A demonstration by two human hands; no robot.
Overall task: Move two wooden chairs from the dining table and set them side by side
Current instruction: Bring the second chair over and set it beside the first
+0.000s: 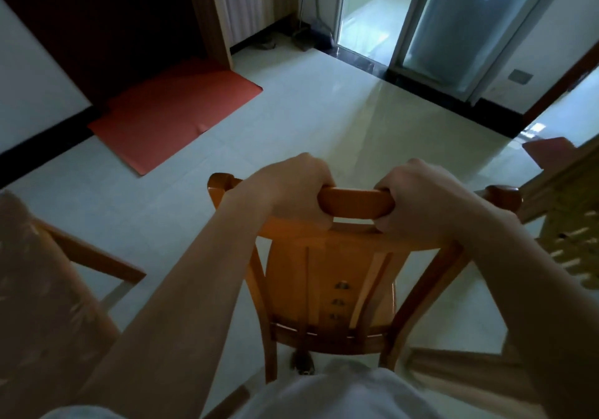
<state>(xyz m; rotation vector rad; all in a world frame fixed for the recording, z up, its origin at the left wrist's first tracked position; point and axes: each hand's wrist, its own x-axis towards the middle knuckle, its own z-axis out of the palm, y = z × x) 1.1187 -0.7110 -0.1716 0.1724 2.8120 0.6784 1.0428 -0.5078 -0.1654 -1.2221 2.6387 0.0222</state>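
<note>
Both hands are closed over the curved top rail of an orange-brown wooden chair with a slatted back (330,276). The left hand (291,188) wraps the rail left of centre and the right hand (418,201) grips it right of centre, with a short bare stretch of rail between them. The chair's back hangs directly below the hands, over pale tiled floor (308,111). A flat red mat (175,111) lies on the floor, well beyond the left hand.

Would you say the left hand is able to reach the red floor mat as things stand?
Probably not: the left hand is clamped on the wooden chair's top rail, and the red floor mat lies across open tile floor, well beyond it.
</note>
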